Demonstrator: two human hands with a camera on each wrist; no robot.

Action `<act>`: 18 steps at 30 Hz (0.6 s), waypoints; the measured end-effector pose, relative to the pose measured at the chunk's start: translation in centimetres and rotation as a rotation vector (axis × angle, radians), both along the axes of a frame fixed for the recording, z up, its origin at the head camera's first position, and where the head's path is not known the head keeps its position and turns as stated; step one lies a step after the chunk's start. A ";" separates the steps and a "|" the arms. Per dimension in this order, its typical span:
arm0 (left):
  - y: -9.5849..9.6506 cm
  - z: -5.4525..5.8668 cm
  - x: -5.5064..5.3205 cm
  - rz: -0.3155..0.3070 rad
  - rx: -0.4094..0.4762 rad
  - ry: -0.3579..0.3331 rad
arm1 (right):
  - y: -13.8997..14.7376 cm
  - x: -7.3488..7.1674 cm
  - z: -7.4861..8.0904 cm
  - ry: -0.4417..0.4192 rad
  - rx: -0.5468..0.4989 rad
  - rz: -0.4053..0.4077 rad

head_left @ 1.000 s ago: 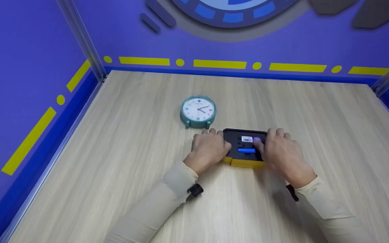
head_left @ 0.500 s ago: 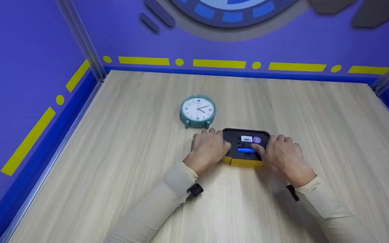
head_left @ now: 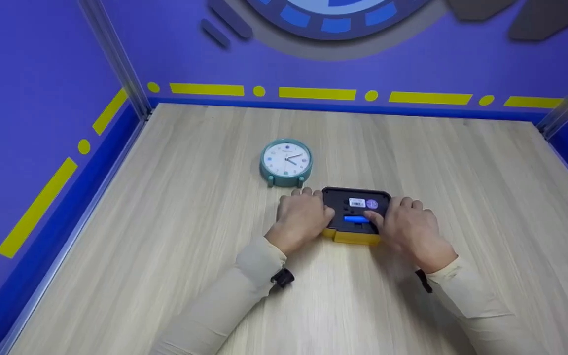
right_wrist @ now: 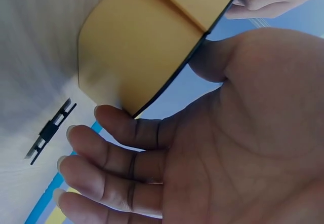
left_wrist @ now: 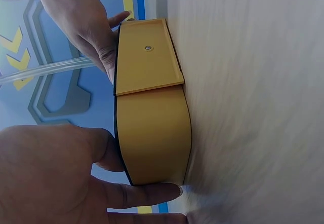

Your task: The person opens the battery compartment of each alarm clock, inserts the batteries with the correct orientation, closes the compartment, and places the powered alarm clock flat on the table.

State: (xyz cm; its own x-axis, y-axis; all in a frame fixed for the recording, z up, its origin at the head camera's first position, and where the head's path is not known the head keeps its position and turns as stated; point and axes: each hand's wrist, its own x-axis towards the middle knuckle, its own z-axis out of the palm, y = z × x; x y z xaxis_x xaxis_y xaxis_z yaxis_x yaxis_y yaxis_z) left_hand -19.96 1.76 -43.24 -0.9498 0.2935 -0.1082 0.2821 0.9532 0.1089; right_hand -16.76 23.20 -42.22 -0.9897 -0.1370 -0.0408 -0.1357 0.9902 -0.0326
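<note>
A yellow clock (head_left: pixel 355 238) lies on the table with its black back (head_left: pixel 339 199) facing up. In that back sits a blue battery (head_left: pixel 355 219), below a white barcode label and a round purple sticker. My left hand (head_left: pixel 301 217) grips the clock's left end, thumb on the back and fingers against the side. At the right end my right hand (head_left: pixel 414 228) holds the clock, its thumb lying over the battery's right end. The right wrist view shows the index finger (right_wrist: pixel 124 127) at the clock's corner. The front of the clock is hidden underneath.
Behind my left hand a teal round clock (head_left: pixel 286 160) lies on its back, white dial up and two feet towards me. The wooden table (head_left: pixel 190 162) ends at blue panels (head_left: pixel 313 74) with yellow marks at the back and left.
My right hand has slid slightly down along the clock's right end, uncovering its far right corner. The right thumb has moved left onto the battery's end. My left hand keeps its hold.
</note>
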 end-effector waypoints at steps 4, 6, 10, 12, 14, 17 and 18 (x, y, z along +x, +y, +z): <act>0.0 0.0 0.0 0.003 -0.010 -0.001 | 0.1 0.1 -0.1 0.030 0.004 0.013; 0.1 0.0 0.0 0.004 -0.013 0.000 | 0.1 0.1 -0.1 0.044 0.000 0.016; 0.1 0.0 0.0 0.006 -0.019 0.004 | 0.1 0.1 -0.2 0.043 -0.002 0.014; 0.1 -0.1 0.0 0.008 -0.016 0.006 | 0.1 0.1 -0.3 0.033 0.002 0.011; 0.1 -0.1 0.0 0.012 -0.012 0.004 | 0.1 0.0 -0.3 0.024 0.003 0.011; 0.1 -0.1 0.0 0.012 -0.002 0.001 | 0.1 0.0 -0.2 0.007 0.007 0.014; 0.1 -0.1 0.0 0.012 0.001 0.000 | 0.1 0.0 -0.2 0.002 0.006 0.014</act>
